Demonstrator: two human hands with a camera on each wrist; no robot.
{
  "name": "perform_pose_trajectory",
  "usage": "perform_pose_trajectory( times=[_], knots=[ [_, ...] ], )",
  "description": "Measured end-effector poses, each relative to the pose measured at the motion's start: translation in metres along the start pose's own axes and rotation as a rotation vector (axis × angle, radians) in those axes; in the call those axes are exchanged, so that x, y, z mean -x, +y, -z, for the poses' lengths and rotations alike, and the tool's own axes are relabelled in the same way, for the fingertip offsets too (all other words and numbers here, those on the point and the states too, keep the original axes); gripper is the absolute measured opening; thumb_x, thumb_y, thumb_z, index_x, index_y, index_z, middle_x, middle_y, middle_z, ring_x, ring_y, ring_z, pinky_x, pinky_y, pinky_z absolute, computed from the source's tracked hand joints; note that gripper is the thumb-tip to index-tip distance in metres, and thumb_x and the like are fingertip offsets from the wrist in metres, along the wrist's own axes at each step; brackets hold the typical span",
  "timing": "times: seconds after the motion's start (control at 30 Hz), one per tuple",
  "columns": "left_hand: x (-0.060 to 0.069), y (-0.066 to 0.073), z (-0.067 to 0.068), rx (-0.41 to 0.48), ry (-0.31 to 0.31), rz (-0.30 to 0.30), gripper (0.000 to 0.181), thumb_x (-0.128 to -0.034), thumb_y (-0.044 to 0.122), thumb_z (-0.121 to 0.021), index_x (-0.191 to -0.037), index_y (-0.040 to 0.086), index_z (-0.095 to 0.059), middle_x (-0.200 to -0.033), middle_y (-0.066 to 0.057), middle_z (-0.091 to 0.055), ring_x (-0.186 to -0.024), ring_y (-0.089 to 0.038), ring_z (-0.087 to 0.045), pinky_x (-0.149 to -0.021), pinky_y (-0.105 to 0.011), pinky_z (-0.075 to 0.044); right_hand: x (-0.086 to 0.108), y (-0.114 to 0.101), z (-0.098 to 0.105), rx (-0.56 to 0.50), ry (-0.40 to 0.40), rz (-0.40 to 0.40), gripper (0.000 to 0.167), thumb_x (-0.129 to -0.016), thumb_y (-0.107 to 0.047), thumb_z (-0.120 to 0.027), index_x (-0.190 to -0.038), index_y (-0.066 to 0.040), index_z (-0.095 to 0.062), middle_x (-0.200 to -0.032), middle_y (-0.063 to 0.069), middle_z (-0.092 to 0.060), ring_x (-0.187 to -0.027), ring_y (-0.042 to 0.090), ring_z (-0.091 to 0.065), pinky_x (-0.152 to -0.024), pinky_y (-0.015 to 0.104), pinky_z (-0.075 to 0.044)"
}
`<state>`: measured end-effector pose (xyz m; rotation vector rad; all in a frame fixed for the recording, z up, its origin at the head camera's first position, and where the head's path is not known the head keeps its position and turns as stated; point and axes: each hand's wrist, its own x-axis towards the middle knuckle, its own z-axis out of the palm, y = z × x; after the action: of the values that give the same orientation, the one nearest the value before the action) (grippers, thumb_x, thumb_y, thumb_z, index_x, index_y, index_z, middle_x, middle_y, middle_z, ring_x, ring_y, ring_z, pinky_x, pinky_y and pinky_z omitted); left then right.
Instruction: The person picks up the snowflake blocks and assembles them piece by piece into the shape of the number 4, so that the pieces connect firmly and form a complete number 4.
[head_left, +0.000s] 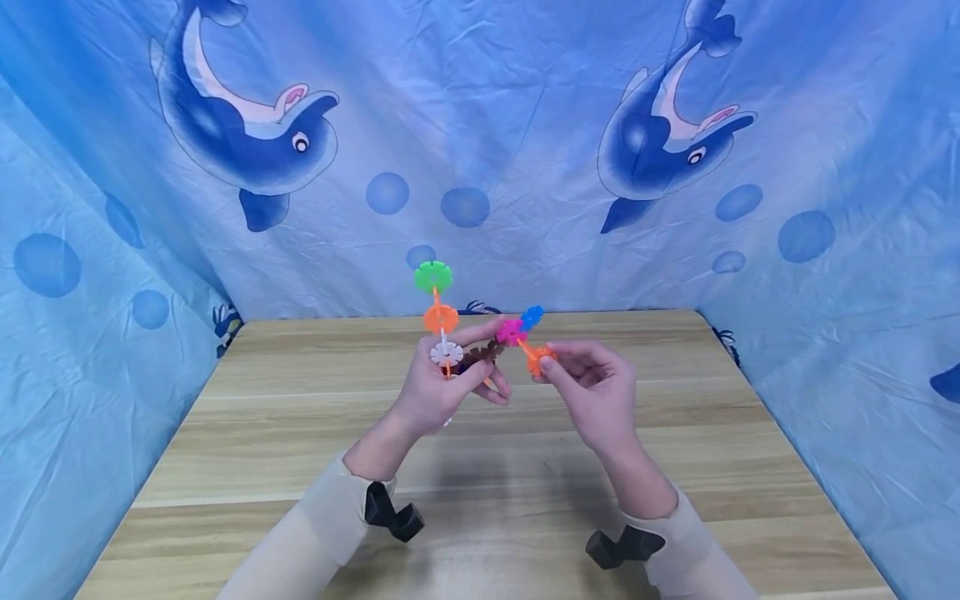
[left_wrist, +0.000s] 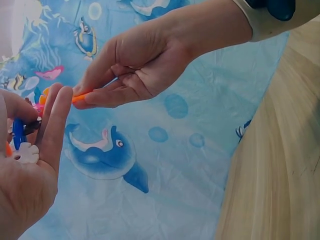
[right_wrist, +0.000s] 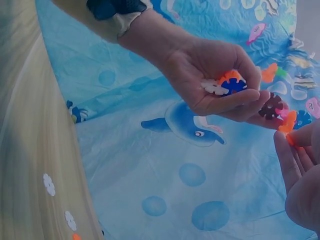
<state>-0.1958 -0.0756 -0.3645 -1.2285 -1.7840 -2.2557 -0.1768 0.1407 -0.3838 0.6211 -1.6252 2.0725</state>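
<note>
My left hand (head_left: 431, 392) holds a linked chain of plastic snowflake discs above the table. Rising from that hand are a white disc (head_left: 447, 354), an orange disc (head_left: 441, 318) and, on top, a green disc (head_left: 433, 277). A brown disc (head_left: 486, 351) leads right to a pink disc (head_left: 512, 332) and a blue disc (head_left: 532, 317). My right hand (head_left: 603, 396) pinches an orange disc (head_left: 537, 363) beside the pink one, between thumb and fingertips. In the right wrist view, a dark blue disc (right_wrist: 234, 86) shows in the left palm; the fingers partly hide the chain.
Below both hands is a wood-grain table (head_left: 300, 433). Two white discs (right_wrist: 48, 184) lie on it in the right wrist view, with an orange bit (right_wrist: 76, 237) at the frame edge. A blue dolphin-print cloth (head_left: 495, 108) hangs behind and along both sides.
</note>
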Motion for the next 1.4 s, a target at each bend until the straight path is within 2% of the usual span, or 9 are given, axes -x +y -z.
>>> perform_pose_trajectory(
  times=[0.07, 0.23, 0.47, 0.67, 0.8, 0.9, 1.1, 1.23, 1.4],
  knots=[
    [0.000, 0.000, 0.000, -0.023, 0.020, 0.022, 0.055, -0.0970, -0.016, -0.052, -0.151, -0.010, -0.049, -0.140, -0.008, -0.071, -0.074, -0.015, -0.079, -0.066, -0.049, -0.068, 0.000, -0.001, 0.000, -0.016, 0.001, -0.029, 0.020, -0.089, 0.020, -0.072, -0.104, 0.007, -0.077, -0.095, 0.000, -0.082, -0.081, 0.013, -0.081, -0.072, 0.033, -0.069],
    [0.002, 0.001, -0.003, -0.030, 0.066, 0.063, 0.054, -0.0973, -0.016, -0.053, -0.151, -0.010, -0.050, -0.142, -0.039, -0.060, -0.074, -0.018, -0.080, -0.068, -0.048, -0.069, 0.001, -0.002, -0.002, -0.005, 0.008, -0.096, 0.018, -0.089, 0.018, -0.073, -0.102, 0.007, -0.077, -0.095, 0.001, -0.082, -0.083, 0.014, -0.081, -0.072, 0.036, -0.069],
    [0.002, 0.000, -0.004, -0.056, 0.102, 0.060, 0.053, -0.0966, -0.015, -0.055, -0.149, -0.007, -0.055, -0.143, -0.033, -0.063, -0.077, -0.022, -0.082, -0.067, -0.049, -0.068, -0.003, -0.006, -0.003, 0.021, 0.007, -0.198, 0.016, -0.091, 0.016, -0.073, -0.106, 0.011, -0.073, -0.094, -0.002, -0.081, -0.084, 0.014, -0.081, -0.076, 0.038, -0.069],
    [-0.005, 0.011, 0.008, -0.164, 0.104, 0.097, 0.047, -0.0921, -0.014, -0.062, -0.139, -0.011, -0.062, -0.132, -0.032, -0.066, -0.074, -0.015, -0.077, -0.056, -0.034, -0.066, -0.013, -0.010, 0.003, 0.242, -0.137, -0.241, 0.019, -0.092, 0.008, -0.076, -0.111, 0.010, -0.072, -0.104, 0.006, -0.079, -0.084, 0.011, -0.078, -0.078, 0.032, -0.069],
    [-0.008, 0.020, 0.015, -0.201, 0.114, 0.166, 0.042, -0.0917, -0.009, -0.067, -0.134, -0.009, -0.066, -0.118, -0.030, -0.068, -0.079, -0.015, -0.079, -0.065, -0.034, -0.069, -0.017, -0.014, 0.007, 0.313, -0.210, -0.269, 0.014, -0.092, 0.006, -0.077, -0.106, 0.007, -0.075, -0.106, 0.017, -0.078, -0.080, 0.014, -0.078, -0.077, 0.032, -0.069],
    [-0.010, 0.022, 0.016, -0.196, 0.133, 0.195, 0.042, -0.0917, -0.007, -0.071, -0.133, -0.009, -0.066, -0.120, -0.027, -0.072, -0.088, -0.016, -0.081, -0.078, -0.036, -0.070, -0.018, -0.017, 0.007, 0.299, -0.206, -0.270, 0.014, -0.093, 0.007, -0.076, -0.107, 0.009, -0.073, -0.102, 0.011, -0.079, -0.080, 0.013, -0.079, -0.078, 0.034, -0.070],
    [-0.009, 0.013, 0.012, 0.087, 0.272, 0.169, 0.051, -0.0912, -0.013, -0.069, -0.141, -0.003, -0.059, -0.125, -0.006, -0.074, -0.104, -0.015, -0.078, -0.091, -0.032, -0.067, -0.020, -0.017, 0.001, 0.274, -0.163, -0.209, 0.017, -0.092, 0.008, -0.076, -0.109, 0.009, -0.073, -0.101, 0.002, -0.080, -0.082, 0.012, -0.080, -0.078, 0.034, -0.069],
    [-0.006, 0.002, 0.005, 0.257, 0.280, 0.109, 0.048, -0.0918, -0.013, -0.065, -0.134, 0.008, -0.061, -0.118, -0.002, -0.075, -0.105, -0.016, -0.076, -0.095, -0.031, -0.066, -0.019, -0.016, -0.004, 0.249, -0.138, -0.198, 0.017, -0.093, 0.008, -0.076, -0.109, 0.008, -0.073, -0.100, 0.000, -0.080, -0.085, 0.012, -0.080, -0.077, 0.035, -0.069],
    [-0.003, -0.008, -0.009, 0.267, 0.304, 0.151, 0.043, -0.0938, -0.010, -0.067, -0.125, 0.018, -0.070, -0.115, 0.004, -0.079, -0.106, -0.012, -0.076, -0.099, -0.027, -0.063, -0.018, -0.014, -0.013, 0.142, -0.126, -0.199, 0.020, -0.091, 0.013, -0.075, -0.110, 0.015, -0.070, -0.097, -0.006, -0.079, -0.086, 0.013, -0.080, -0.077, 0.039, -0.070]
  ],
)
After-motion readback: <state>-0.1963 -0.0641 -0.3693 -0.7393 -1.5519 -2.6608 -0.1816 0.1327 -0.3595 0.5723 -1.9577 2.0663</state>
